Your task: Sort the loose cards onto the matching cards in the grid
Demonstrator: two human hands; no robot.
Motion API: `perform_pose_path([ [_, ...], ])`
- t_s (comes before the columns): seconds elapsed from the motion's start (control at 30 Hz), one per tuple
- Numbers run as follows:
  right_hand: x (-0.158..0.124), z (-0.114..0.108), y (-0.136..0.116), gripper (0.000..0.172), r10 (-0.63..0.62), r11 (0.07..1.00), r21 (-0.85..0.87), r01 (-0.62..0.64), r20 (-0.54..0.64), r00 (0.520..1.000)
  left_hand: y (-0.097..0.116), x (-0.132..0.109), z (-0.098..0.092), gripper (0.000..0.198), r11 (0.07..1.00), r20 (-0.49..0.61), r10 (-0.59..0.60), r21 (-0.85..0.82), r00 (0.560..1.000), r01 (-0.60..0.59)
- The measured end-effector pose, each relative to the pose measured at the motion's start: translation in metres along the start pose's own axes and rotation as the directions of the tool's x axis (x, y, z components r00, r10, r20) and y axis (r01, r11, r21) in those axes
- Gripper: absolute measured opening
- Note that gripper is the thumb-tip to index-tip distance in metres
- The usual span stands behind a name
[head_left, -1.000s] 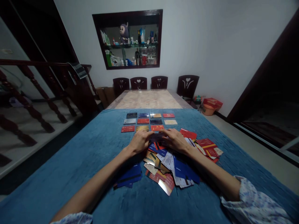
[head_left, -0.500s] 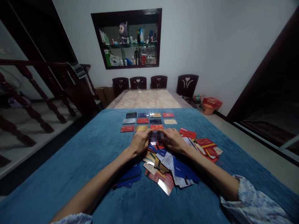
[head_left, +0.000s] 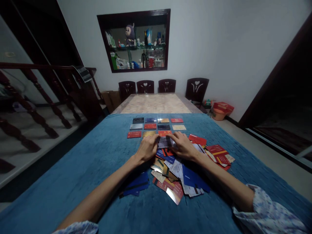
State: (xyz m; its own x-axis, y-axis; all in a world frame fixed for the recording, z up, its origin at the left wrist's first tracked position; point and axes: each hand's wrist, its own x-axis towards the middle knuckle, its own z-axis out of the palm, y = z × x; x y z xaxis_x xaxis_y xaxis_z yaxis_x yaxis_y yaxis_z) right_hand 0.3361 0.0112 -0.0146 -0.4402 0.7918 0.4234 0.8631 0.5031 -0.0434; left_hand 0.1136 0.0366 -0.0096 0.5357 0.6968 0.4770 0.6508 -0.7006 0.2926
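Observation:
Between both hands is a pale card [head_left: 164,142], gripped at its two ends above the near edge of the card rows. My left hand [head_left: 147,147] is closed on its left end, the thumb along the top. My right hand [head_left: 182,146] closes on the right end. Just beyond lies an orange-red card [head_left: 165,133], with a gold card [head_left: 149,133] beside it, partly behind my left fingers. Under and in front of the hands spreads a loose heap of cards, blue, white, gold and red, including a blue card [head_left: 195,178] beneath my right forearm.
Neat rows of cards, among them a red card [head_left: 150,126], lie on the blue cloth [head_left: 97,152]. More red cards [head_left: 218,154] are heaped at right, and blue cards [head_left: 136,184] by my left forearm. Chairs [head_left: 197,89] stand around the far table end.
The pale card between my hands has tilted, so more of its face shows. Both hands keep their hold, and the view has shifted slightly.

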Motion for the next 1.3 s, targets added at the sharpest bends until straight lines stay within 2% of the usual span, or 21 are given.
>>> perform_pose_path([
  [0.23,0.0,0.001,0.002,0.055,-0.031,0.998,-0.057,0.029,-0.032,0.999,0.001,0.0,-0.006,0.046,0.999,0.038,0.002,-0.033,0.999,-0.001],
  [0.47,-0.001,0.004,0.007,0.054,-0.062,0.996,-0.062,0.057,-0.071,0.996,-0.002,-0.001,-0.002,0.055,0.999,0.046,0.033,-0.013,0.998,-0.033],
  [0.67,-0.001,0.004,0.01,0.052,-0.068,0.996,-0.058,0.064,-0.06,0.996,-0.003,-0.001,-0.002,0.053,1.0,0.073,0.022,0.01,0.997,-0.022],
  [0.8,-0.001,0.002,0.01,0.052,-0.072,0.996,-0.05,0.071,-0.035,0.997,-0.001,0.0,-0.008,0.05,0.999,0.097,0.006,0.042,0.995,-0.01],
  [0.97,0.001,0.0,0.01,0.048,-0.084,0.996,-0.041,0.081,-0.057,0.995,0.003,0.002,-0.016,0.049,0.997,0.126,-0.012,0.084,0.992,0.001],
  [1.3,0.025,-0.018,0.003,0.048,-0.112,0.985,-0.118,0.125,0.108,0.988,0.0,0.009,-0.029,0.048,0.979,0.233,-0.066,0.203,0.97,0.018],
])
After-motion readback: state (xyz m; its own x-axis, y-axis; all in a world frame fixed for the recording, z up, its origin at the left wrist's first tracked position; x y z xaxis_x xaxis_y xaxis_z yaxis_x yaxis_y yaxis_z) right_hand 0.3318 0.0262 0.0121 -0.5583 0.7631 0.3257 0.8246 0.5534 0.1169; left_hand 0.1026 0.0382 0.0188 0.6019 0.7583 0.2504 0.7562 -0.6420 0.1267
